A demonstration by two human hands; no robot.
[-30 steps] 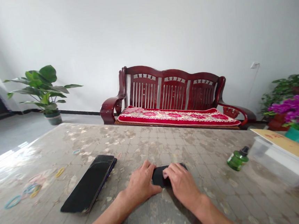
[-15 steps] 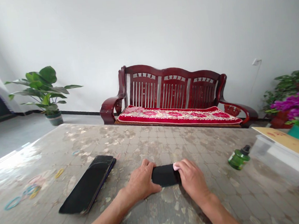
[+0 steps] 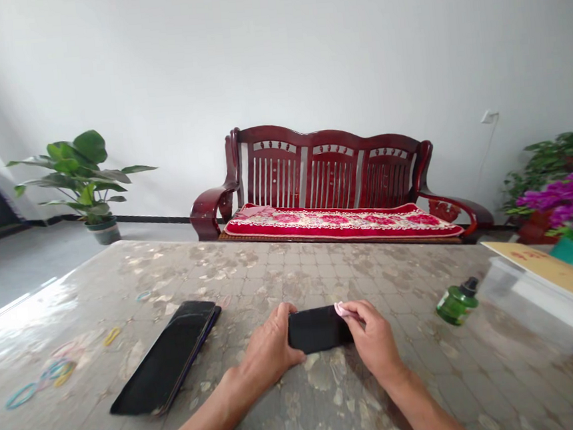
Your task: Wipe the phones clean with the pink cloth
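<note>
A black smartphone lies sideways just above or on the patterned tabletop in front of me; I cannot tell whether it touches. My left hand grips its left end, thumb along the near edge and fingers at the far edge. Between the fingertips of my right hand is a small pale pink cloth, held at the phone's upper right corner. That hand covers part of the phone's right end. To the left lies a larger black tablet-like device with a dark bluish edge beneath it.
A green bottle with a black cap stands at the right, beside a clear plastic box with a tan board on top. Several coloured hair ties lie at the left. Beyond the table stands a wooden bench.
My right hand has shifted slightly up and right with the cloth, exposing more of the phone's right end. The phone's right side sits a little higher; my left hand keeps its hold.
</note>
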